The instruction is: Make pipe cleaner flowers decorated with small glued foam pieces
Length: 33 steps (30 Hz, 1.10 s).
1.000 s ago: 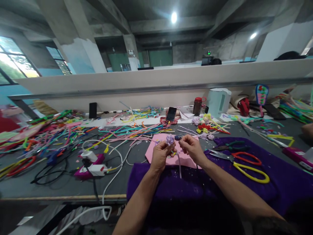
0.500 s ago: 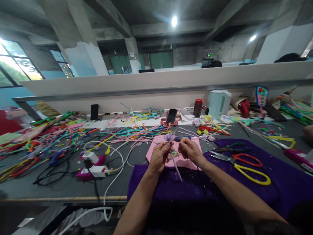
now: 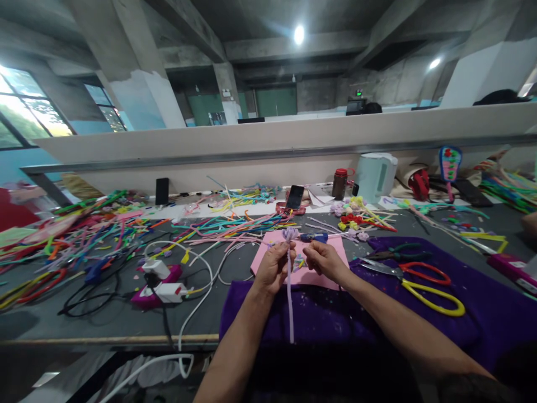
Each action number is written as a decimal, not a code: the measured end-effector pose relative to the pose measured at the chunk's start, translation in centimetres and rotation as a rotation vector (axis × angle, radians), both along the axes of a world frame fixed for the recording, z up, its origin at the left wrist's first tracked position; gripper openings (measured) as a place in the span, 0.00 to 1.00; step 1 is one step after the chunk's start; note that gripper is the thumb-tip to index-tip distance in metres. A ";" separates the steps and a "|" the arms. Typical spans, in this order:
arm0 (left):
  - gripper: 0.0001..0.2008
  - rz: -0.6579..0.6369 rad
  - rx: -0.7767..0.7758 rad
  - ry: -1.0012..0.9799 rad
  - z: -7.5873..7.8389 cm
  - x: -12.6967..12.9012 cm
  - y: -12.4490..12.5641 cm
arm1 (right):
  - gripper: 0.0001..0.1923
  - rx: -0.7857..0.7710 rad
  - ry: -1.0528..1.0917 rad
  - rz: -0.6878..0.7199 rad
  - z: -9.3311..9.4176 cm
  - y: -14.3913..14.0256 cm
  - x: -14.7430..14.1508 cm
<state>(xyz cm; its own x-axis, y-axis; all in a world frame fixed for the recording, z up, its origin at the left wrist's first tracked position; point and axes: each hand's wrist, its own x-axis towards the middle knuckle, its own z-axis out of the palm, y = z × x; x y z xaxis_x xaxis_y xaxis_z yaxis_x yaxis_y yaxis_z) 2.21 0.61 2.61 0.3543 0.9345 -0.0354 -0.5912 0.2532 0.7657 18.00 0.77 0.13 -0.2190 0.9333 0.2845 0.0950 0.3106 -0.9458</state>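
My left hand [image 3: 272, 267] is closed, pinching a lilac pipe-cleaner flower just below its bloom [image 3: 289, 233]. The flower's fuzzy stem [image 3: 290, 302] hangs down past my fingers over the purple cloth [image 3: 319, 316]. Close by on the right, my right hand [image 3: 327, 263] is curled shut, apart from the flower; its fingers hide whatever may be inside. Beneath both hands lies a pink sheet [image 3: 262, 260] with small coloured scraps. A blue-handled tool [image 3: 314, 237] rests at its far edge, partly behind my right hand.
Scissors [image 3: 432, 296] with red and yellow handles and pliers [image 3: 394, 253] lie to the right. Finished flowers [image 3: 350, 218] sit farther back, near a phone [image 3: 295, 197], bottle [image 3: 339, 184] and kettle [image 3: 376, 176]. Pipe cleaners [image 3: 138, 224], plugs [image 3: 168, 292] and cables spread leftward.
The stem has swung from slanting right to hanging almost straight down, and more of its length shows. The bloom has turned slightly. My right hand has shifted a little left and lower.
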 end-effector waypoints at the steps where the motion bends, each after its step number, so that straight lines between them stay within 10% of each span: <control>1: 0.12 0.000 0.011 0.011 -0.1 0.0 0.1 | 0.17 0.006 0.010 0.005 0.0 0.0 0.0; 33: 0.17 0.039 0.033 0.210 -0.3 0.3 0.4 | 0.13 -0.120 0.191 0.054 0.5 0.6 0.9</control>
<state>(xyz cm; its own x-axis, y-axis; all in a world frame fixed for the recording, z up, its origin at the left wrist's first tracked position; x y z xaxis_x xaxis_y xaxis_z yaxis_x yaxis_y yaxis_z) 2.55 1.04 2.31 0.3055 0.9493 -0.0741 -0.4265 0.2060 0.8807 18.85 1.32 0.63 -0.2222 0.9514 0.2133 -0.1031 0.1946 -0.9755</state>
